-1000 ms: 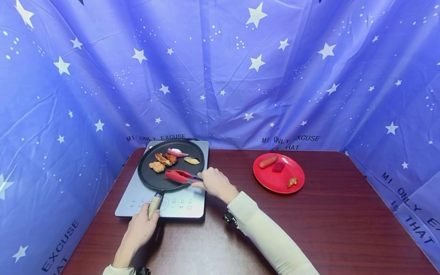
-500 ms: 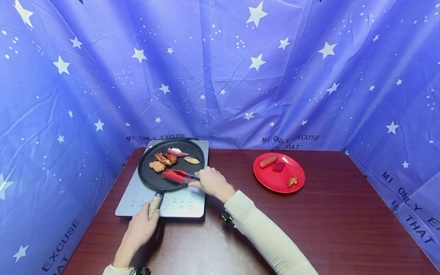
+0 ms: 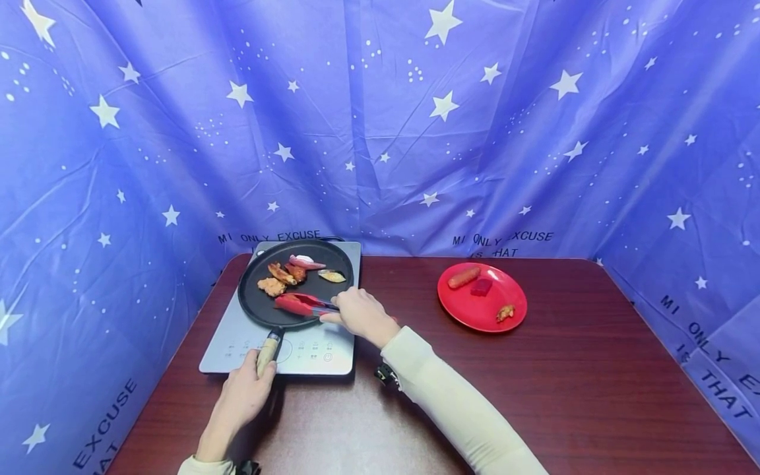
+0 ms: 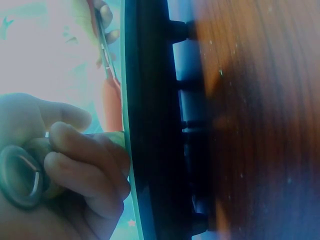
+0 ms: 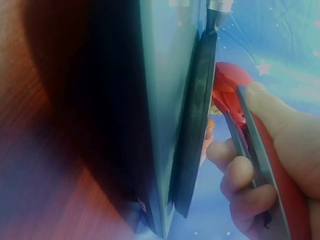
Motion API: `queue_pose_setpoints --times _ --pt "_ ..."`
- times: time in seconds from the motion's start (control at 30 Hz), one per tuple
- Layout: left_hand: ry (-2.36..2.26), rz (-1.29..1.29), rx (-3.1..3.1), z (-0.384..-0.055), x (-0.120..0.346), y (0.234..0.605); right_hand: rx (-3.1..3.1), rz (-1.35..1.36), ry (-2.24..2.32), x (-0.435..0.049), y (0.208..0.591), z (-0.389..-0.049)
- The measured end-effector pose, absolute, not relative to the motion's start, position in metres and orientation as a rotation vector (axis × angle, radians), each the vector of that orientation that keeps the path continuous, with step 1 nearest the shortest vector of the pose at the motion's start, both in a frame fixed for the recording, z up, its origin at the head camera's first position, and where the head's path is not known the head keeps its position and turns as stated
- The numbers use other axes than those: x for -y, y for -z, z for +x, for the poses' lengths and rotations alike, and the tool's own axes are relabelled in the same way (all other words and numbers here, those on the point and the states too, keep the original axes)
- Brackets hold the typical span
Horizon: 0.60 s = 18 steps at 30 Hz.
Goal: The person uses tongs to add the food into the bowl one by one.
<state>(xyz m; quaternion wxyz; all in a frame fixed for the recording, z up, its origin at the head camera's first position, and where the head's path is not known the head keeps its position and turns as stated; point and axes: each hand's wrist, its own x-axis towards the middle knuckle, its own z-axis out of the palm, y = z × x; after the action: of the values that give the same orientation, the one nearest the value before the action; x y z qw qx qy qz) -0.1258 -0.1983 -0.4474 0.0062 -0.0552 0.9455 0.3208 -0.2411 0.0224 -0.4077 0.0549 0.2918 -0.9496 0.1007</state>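
Note:
My left hand (image 3: 240, 392) grips the pale handle (image 3: 267, 353) of a black frying pan (image 3: 326, 297). My right hand (image 3: 363, 315) holds red-tipped tongs (image 3: 297, 305) low over the pan's front part. In the right wrist view, the red heads (image 5: 234, 75) of the tongs stand close together with something orange (image 5: 223, 87) between them, partly hidden. Toward the back of the pan lie a breaded piece (image 3: 271, 287), a chicken wing (image 3: 281, 274), a browned piece (image 3: 297, 272), a pink-and-white piece (image 3: 307, 263) and a yellow piece (image 3: 332, 276).
Under the pan is a silver induction cooktop (image 3: 222, 359) on a dark wooden table (image 3: 582, 382). To the right stands a red plate (image 3: 469, 316) with a sausage (image 3: 463, 278), a dark red cube (image 3: 481, 287) and a small fried piece (image 3: 505, 313). A starry curtain (image 3: 392, 178) surrounds the table.
My right hand and the tongs have shifted a little to the left across the pan. My left hand stays on the handle, and the food at the back has not moved.

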Motion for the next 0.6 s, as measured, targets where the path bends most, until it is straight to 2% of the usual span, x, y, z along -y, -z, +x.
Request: queue_pose_setpoints --times 0.6 --pt "-1.0 -0.166 -2.969 -0.1262 0.1986 0.448 2.92 0.788 -0.273 -0.0298 0.4 -0.2398"
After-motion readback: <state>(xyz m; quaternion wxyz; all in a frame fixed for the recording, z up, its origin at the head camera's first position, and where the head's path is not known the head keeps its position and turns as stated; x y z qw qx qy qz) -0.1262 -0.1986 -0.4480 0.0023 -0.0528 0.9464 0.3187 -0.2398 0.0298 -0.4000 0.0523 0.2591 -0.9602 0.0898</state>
